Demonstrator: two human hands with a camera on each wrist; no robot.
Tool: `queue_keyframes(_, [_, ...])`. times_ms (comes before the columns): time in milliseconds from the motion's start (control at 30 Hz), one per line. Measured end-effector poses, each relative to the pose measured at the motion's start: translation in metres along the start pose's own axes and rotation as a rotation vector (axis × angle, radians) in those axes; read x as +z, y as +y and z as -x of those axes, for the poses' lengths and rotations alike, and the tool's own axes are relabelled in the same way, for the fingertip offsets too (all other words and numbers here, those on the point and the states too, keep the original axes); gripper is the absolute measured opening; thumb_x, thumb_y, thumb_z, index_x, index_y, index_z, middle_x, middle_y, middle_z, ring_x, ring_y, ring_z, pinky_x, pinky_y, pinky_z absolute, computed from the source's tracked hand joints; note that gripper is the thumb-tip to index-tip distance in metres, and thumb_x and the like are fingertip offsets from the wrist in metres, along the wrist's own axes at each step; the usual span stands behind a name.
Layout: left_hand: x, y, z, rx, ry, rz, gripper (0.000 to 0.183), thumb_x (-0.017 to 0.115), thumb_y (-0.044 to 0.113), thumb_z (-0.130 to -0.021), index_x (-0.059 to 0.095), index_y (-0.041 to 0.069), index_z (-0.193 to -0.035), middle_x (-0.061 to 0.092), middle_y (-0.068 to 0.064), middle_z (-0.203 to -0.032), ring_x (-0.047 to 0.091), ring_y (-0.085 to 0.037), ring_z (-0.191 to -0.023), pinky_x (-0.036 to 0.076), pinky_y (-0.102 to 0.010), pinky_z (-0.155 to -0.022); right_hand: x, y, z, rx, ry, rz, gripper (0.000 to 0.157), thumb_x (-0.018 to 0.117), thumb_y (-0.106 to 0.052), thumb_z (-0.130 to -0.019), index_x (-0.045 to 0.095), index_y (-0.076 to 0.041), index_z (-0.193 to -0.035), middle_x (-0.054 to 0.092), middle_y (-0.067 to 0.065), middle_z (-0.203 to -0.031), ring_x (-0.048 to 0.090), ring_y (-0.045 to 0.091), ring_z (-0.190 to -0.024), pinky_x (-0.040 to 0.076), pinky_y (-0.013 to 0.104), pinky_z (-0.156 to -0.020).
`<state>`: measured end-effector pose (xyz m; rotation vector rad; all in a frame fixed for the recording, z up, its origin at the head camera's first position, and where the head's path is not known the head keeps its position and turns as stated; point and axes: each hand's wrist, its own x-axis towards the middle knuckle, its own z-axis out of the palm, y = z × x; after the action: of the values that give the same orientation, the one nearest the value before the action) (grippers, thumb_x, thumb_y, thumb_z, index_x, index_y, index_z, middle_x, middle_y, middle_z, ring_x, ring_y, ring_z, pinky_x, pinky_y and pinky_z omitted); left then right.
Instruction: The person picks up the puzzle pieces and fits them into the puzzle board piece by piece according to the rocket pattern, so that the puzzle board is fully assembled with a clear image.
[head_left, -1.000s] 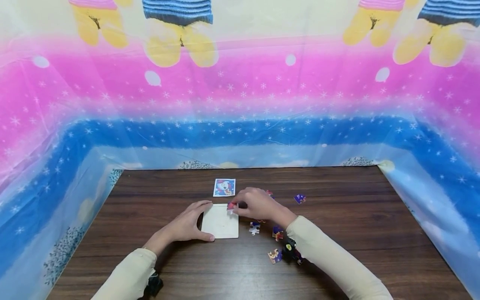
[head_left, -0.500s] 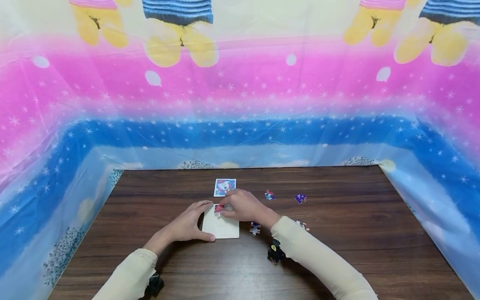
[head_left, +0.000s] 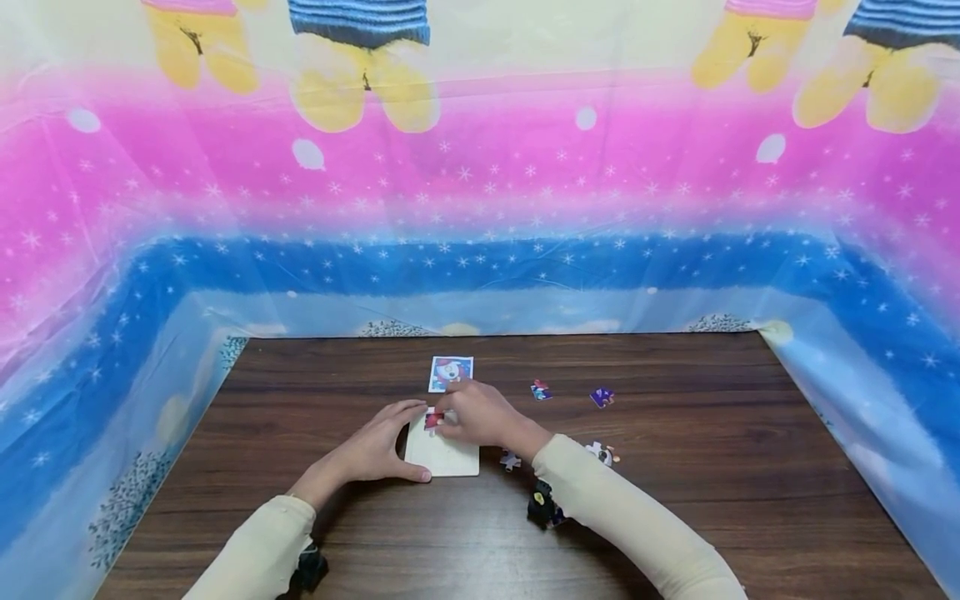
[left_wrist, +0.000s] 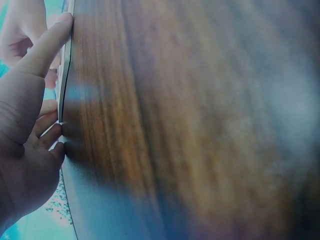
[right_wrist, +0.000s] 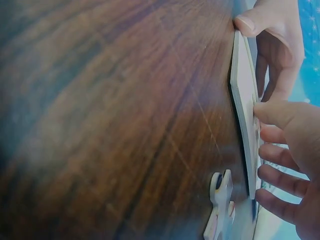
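A cream square puzzle tray point(head_left: 450, 460) lies flat on the brown table in the head view. My left hand point(head_left: 375, 447) holds its left side, thumb at the near corner and fingers at the far one. Over the tray's far part, my right hand point(head_left: 483, 414) pinches a red and dark puzzle piece point(head_left: 432, 420) at the far left corner. The right fingers partly cover that piece. In the right wrist view, the right thumb point(right_wrist: 272, 112) meets the tray's face; the piece itself is hard to make out there.
Behind the tray lies a small picture card point(head_left: 448, 369), partly covered by the right hand. Loose puzzle pieces lie to the right: a multicoloured one point(head_left: 540, 390), a purple one point(head_left: 602, 397), and a white one point(head_left: 598, 452) beside the right sleeve. Another piece point(head_left: 510, 460) sits near the tray's right edge.
My right hand has carried the puzzle piece leftward across the tray from its far right corner to the far left corner. My left hand stays at the tray's left side.
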<state>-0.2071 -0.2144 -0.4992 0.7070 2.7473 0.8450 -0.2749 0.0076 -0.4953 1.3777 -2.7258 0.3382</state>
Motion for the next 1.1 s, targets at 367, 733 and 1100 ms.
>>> queue_keyframes(367, [-0.001, 0.002, -0.003, 0.014, 0.008, -0.003, 0.108, 0.086, 0.057, -0.076, 0.040, -0.001, -0.154, 0.039, -0.017, -0.159, 0.035, -0.036, -0.147, 0.037, -0.056, -0.113, 0.002, -0.005, -0.004, 0.038, 0.028, 0.004, 0.022, 0.075, -0.037, -0.094, 0.081, -0.020, -0.107, 0.076, -0.007, -0.108, 0.066, 0.017, -0.117, 0.052, 0.033, -0.100])
queue_keyframes(733, [0.001, 0.001, -0.003, 0.007, 0.007, 0.010, 0.108, 0.085, 0.059, -0.076, 0.040, 0.001, -0.155, 0.038, -0.016, -0.160, 0.035, -0.037, -0.147, 0.037, -0.058, -0.113, 0.000, -0.005, -0.001, 0.016, 0.022, 0.008, 0.023, 0.070, -0.036, -0.098, 0.080, -0.019, -0.111, 0.076, -0.007, -0.107, 0.067, 0.011, -0.103, 0.054, 0.032, -0.095])
queue_keyframes(1100, [-0.001, 0.001, 0.000, -0.024, -0.018, -0.016, 0.106, 0.082, 0.061, -0.078, 0.039, 0.004, -0.157, 0.036, -0.016, -0.161, 0.034, -0.037, -0.148, 0.037, -0.059, -0.112, -0.023, 0.008, 0.029, -0.019, 0.054, -0.054, 0.027, 0.068, -0.033, -0.100, 0.078, -0.015, -0.117, 0.074, -0.002, -0.111, 0.066, 0.014, -0.102, 0.055, 0.033, -0.089])
